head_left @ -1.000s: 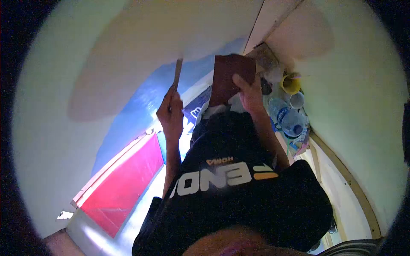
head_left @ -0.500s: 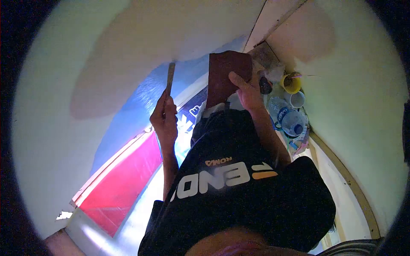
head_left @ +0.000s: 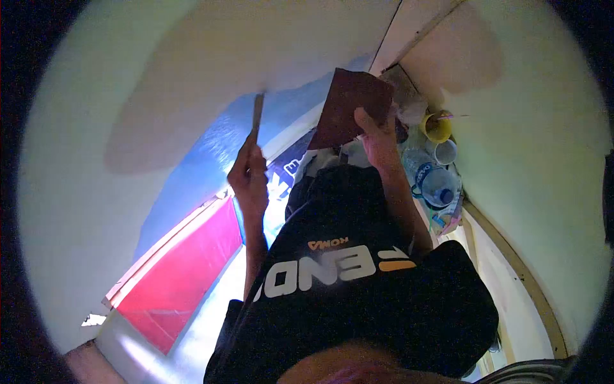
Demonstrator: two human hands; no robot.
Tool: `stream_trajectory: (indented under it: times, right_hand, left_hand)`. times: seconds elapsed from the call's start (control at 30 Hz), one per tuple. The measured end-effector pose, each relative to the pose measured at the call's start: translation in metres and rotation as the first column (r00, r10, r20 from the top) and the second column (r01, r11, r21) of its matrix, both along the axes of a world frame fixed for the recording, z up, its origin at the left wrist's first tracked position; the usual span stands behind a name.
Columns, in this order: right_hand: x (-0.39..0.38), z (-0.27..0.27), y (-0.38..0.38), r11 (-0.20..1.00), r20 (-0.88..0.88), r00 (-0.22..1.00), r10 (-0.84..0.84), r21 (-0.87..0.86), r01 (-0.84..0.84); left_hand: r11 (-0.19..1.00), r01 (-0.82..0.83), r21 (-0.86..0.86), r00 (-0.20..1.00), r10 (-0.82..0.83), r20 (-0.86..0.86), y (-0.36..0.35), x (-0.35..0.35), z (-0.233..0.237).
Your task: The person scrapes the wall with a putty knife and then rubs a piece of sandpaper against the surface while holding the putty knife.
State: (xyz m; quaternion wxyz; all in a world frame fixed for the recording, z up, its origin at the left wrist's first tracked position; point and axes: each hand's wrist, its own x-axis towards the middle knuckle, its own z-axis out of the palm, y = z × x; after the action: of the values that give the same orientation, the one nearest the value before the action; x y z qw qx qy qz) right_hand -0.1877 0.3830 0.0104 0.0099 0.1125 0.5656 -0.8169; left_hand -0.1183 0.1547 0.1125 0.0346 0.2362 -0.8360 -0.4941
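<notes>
My left hand (head_left: 249,178) is closed round a thin flat stick (head_left: 258,118), which looks like a brush handle. Its far tip comes up to the pale wall (head_left: 211,57), at the border of a blue area (head_left: 211,144); the tip itself is too blurred to make out. A stiff dark reddish-brown sheet (head_left: 348,105) is gripped in my right hand (head_left: 378,137), thumb on top and the fingers mostly hidden. The sheet is tilted, in front of my lap.
To the right stand a yellow cup (head_left: 436,128) with a thin stick in it, a white cup (head_left: 444,152) and a clear water bottle (head_left: 433,182). A red panel (head_left: 176,269) lies at the lower left. The pale wall curves round both sides.
The brown sheet has swung clockwise and shifted right with my right hand. My left hand and the stick have moved only slightly, with the tip still near the blue border.
</notes>
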Motion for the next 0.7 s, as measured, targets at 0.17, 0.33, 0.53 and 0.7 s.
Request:
stream_trajectory:
  times: [0.17,0.33,0.53,0.7]
  right_hand:
    - [0.001,-0.008,0.000,0.993,0.051,0.993,0.107,0.053,-0.110]
    - [-0.005,0.009,0.006,0.981,0.007,0.981,0.193,0.003,-0.193]
    - [-0.010,0.012,0.002,0.952,-0.099,0.965,0.245,0.211,-0.220]
    - [-0.011,0.011,0.002,0.956,-0.074,0.963,0.260,0.162,-0.245]
  left_hand:
    - [0.995,0.084,0.050,0.996,-0.082,-0.044,0.000,-0.015,-0.014]
    - [0.998,-0.026,0.054,0.998,0.023,0.067,-0.001,-0.006,-0.001]
    - [0.998,-0.016,0.060,1.000,0.017,-0.003,-0.002,-0.005,-0.012]
    - [0.997,0.059,0.041,0.995,-0.056,-0.078,-0.003,-0.010,-0.029]
